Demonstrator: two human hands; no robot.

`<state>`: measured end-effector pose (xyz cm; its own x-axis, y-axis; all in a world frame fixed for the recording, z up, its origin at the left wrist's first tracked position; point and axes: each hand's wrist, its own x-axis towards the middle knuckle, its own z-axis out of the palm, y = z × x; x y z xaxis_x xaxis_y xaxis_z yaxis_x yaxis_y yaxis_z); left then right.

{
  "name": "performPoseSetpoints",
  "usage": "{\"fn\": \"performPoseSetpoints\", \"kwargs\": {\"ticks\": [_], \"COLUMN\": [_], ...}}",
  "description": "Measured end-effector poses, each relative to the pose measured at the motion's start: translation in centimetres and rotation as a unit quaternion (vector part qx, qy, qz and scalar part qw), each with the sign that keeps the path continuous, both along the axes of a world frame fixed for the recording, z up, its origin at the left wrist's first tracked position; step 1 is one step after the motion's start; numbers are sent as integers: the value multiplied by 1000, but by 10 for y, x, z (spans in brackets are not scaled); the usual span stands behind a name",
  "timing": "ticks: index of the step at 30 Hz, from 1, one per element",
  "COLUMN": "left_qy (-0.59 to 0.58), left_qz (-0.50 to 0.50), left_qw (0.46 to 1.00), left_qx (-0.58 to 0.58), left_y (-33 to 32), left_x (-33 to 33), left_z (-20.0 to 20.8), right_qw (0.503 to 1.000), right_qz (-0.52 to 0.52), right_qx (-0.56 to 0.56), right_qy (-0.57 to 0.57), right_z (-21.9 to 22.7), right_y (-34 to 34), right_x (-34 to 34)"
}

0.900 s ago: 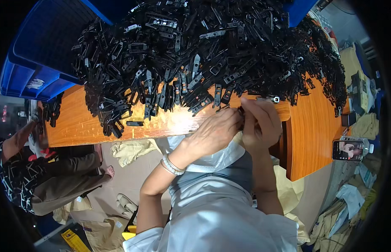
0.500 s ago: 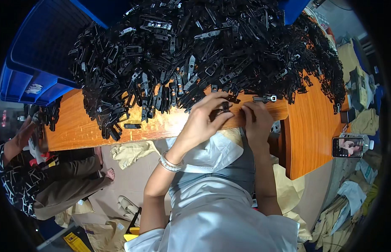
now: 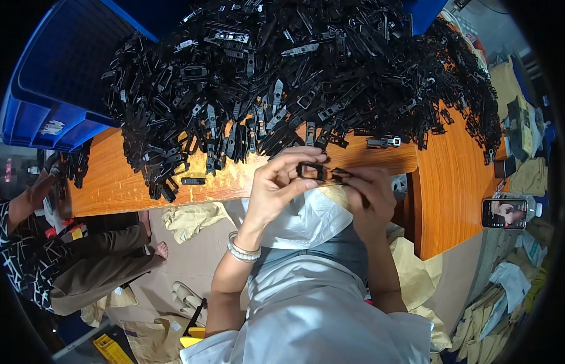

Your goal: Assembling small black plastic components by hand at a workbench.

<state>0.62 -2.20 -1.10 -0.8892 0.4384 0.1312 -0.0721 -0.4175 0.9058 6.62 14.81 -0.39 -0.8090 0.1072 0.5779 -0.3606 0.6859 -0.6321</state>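
My left hand (image 3: pixel 271 189) pinches a small black plastic part with a rectangular open frame (image 3: pixel 311 171), held just above the near edge of the wooden table. My right hand (image 3: pixel 372 197) is closed, its fingertips on a dark end piece (image 3: pixel 340 175) close beside that frame. Whether the two are joined or separate I cannot tell. Beyond my hands rises a large heap of similar black plastic parts (image 3: pixel 264 79). One loose part with a pale metal-looking end (image 3: pixel 385 141) lies on the table behind my right hand.
Blue plastic crates (image 3: pixel 58 115) stand at the left and back of the table (image 3: pixel 446 200). A lone black part (image 3: pixel 192 181) lies near its front edge. At the right is a phone (image 3: pixel 504 213). Another person's arm (image 3: pixel 30 194) shows at far left. Cloth and bags lie around.
Both hands have come closer to each other and slightly toward me. The black frame has turned into plain view in my left fingers, and my right fingers now meet its dark end piece.
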Motion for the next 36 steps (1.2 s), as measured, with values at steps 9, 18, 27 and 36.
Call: {"fn": "performPoseSetpoints", "kwargs": {"ticks": [9, 18, 27, 36], "left_qy": [-50, 32, 319, -36], "left_qz": [-2, 55, 227, 128], "left_qw": [998, 968, 758, 982], "left_qx": [-40, -242, -522, -133], "left_y": [-3, -8, -7, -14], "left_x": [14, 12, -1, 24], "left_z": [4, 2, 5, -4], "right_qw": [993, 970, 900, 768], "right_qz": [91, 37, -34, 41], "right_qx": [-54, -240, -406, -566], "right_qy": [-42, -29, -155, -296], "right_z": [14, -21, -8, 9], "right_y": [-19, -9, -22, -23], "right_x": [-6, 17, 7, -5]}}
